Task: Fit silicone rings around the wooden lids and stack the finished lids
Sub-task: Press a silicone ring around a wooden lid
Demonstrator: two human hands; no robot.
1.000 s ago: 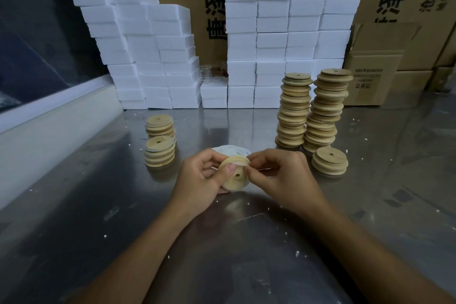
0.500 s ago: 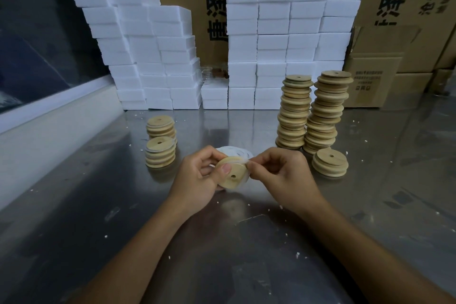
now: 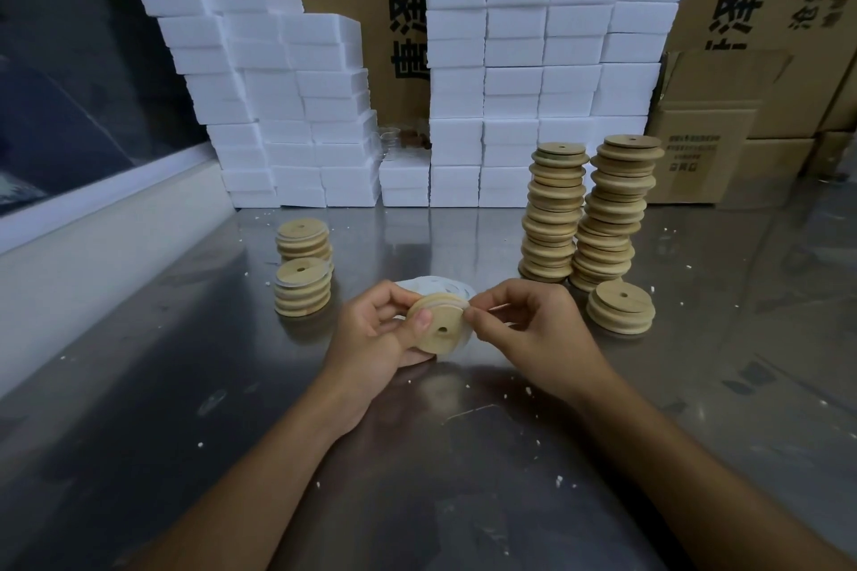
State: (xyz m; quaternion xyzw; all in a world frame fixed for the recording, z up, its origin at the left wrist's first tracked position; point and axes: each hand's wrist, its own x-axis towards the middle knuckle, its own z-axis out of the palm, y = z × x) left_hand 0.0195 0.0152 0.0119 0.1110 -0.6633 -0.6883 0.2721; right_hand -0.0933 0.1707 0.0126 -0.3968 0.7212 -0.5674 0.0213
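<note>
Lid (image 3: 440, 327) gripped by left hand (image 3: 375, 334) | right hand (image 3: 533, 329) fingers pinch its rim | steel table (image 3: 417, 478) near edge open

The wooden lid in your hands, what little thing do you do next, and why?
Probably keep working the ring around the rim. The left hand grips the wooden lid on edge while the right hand pinches at its right rim, so the fitting seems unfinished. Stacking on the short stacks likely comes later.

Lid stacks (image 3: 554, 213) flanking open centre
</note>
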